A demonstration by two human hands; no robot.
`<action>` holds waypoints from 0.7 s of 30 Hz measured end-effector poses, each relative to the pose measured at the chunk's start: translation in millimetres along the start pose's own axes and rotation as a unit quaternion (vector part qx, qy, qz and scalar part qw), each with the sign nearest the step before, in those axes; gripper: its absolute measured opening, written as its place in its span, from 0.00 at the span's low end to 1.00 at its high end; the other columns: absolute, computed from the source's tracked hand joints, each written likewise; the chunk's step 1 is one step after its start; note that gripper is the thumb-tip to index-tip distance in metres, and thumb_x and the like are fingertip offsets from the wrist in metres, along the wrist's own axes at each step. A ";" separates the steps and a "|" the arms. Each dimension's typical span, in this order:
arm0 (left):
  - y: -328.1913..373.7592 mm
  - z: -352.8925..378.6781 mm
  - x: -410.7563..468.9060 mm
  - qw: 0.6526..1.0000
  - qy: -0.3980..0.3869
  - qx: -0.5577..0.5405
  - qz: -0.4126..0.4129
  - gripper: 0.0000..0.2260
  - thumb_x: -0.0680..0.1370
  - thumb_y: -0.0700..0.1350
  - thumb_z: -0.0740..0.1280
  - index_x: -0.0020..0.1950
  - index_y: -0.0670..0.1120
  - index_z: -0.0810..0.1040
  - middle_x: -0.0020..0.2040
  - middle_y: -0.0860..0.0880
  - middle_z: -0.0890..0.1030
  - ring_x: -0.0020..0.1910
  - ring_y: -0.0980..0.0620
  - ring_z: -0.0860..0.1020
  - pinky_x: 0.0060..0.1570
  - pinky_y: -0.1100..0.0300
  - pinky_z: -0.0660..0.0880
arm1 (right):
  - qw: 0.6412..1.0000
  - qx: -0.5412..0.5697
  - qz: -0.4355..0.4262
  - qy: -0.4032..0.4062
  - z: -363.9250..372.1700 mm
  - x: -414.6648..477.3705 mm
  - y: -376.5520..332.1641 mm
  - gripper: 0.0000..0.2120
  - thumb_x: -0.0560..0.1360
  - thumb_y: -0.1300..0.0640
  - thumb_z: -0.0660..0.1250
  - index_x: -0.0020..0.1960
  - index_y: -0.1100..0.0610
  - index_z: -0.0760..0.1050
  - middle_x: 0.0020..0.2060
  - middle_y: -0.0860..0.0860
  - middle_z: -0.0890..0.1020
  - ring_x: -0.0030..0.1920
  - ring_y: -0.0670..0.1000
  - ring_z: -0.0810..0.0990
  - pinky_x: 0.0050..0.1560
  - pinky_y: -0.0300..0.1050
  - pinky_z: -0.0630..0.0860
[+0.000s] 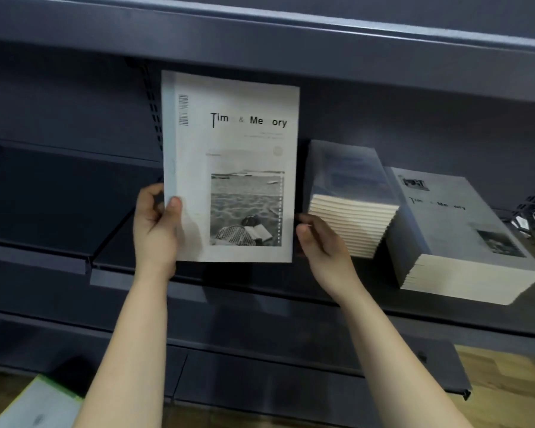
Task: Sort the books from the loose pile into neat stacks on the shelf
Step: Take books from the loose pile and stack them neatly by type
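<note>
White paperback book (229, 168) held upright. Left hand (155, 230) grips its 7 o'clock edge, thumb on cover. Right hand (325, 245) fingers (306, 219) half-curled at 4 o'clock edge; contact indeterminate.

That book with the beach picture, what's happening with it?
A person holds the book upright in front of the dark shelf. The left hand grips its lower left edge. The right hand hovers curled by the lower right edge, grip unclear. A left stack and a right stack already sit neatly on the shelf.
</note>
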State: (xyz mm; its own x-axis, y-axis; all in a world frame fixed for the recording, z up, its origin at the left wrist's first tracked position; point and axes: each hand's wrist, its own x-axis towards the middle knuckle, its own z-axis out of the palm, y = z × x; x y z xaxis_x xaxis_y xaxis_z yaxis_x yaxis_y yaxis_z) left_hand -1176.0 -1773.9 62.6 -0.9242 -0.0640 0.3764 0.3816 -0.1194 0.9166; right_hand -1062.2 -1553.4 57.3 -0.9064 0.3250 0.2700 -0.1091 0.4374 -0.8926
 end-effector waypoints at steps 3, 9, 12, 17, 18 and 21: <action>10.6 33.6 -22.1 0.999 -0.031 -0.016 0.012 0.07 0.80 0.40 0.62 0.53 0.52 0.73 0.40 0.54 0.77 0.39 0.61 0.74 0.43 0.67 0.71 | 1.000 0.018 -0.013 0.011 -27.4 -4.6 -5.7 0.10 0.81 0.50 0.58 0.57 0.50 0.75 0.50 0.42 0.82 0.50 0.35 0.78 0.50 0.30 0.71; 19.8 109.1 -69.6 0.997 -0.062 -0.036 0.017 0.05 0.77 0.46 0.63 0.52 0.55 0.73 0.43 0.51 0.78 0.42 0.56 0.74 0.45 0.62 0.71 | 0.992 0.048 0.025 0.112 -93.5 -16.4 12.0 0.08 0.82 0.57 0.57 0.52 0.49 0.74 0.46 0.40 0.79 0.44 0.30 0.75 0.44 0.23 0.68; 22.9 143.4 -89.6 0.997 -0.071 -0.034 0.020 0.05 0.78 0.47 0.63 0.52 0.57 0.72 0.45 0.52 0.79 0.43 0.57 0.75 0.47 0.60 0.72 | 0.989 0.031 0.027 0.144 -126.8 -21.8 26.1 0.06 0.81 0.58 0.57 0.51 0.54 0.73 0.43 0.44 0.79 0.39 0.31 0.74 0.40 0.25 0.68; 25.8 191.6 -118.6 0.996 -0.090 -0.017 0.020 0.06 0.80 0.47 0.62 0.53 0.59 0.70 0.47 0.58 0.79 0.45 0.61 0.76 0.47 0.63 0.73 | 0.982 0.013 0.027 0.189 -176.6 -36.4 39.6 0.06 0.81 0.58 0.57 0.52 0.55 0.73 0.40 0.42 0.77 0.37 0.32 0.74 0.36 0.26 0.68; 26.2 201.3 -124.5 0.995 -0.098 -0.017 0.016 0.06 0.81 0.47 0.61 0.54 0.58 0.70 0.47 0.59 0.79 0.45 0.61 0.76 0.47 0.63 0.73 | 0.981 0.007 0.027 0.193 -186.6 -40.8 41.9 0.06 0.81 0.58 0.57 0.52 0.55 0.73 0.40 0.43 0.77 0.37 0.32 0.74 0.36 0.25 0.67; 27.8 224.9 -139.1 0.993 -0.119 -0.016 0.009 0.06 0.81 0.48 0.61 0.57 0.54 0.70 0.48 0.54 0.80 0.45 0.59 0.76 0.46 0.65 0.72 | 0.978 0.000 0.028 0.208 -210.9 -52.6 44.9 0.07 0.81 0.60 0.57 0.50 0.54 0.73 0.40 0.43 0.77 0.37 0.31 0.74 0.36 0.24 0.66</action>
State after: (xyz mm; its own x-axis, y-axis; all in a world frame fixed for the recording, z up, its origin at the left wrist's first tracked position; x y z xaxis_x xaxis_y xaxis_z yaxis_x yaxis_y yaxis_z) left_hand -1039.9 -1545.5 66.0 -0.8929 0.1690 0.4174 0.3950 -0.1514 0.9061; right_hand -933.3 -1374.0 79.2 -0.6665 0.6616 0.3436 -0.0631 0.4093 -0.9102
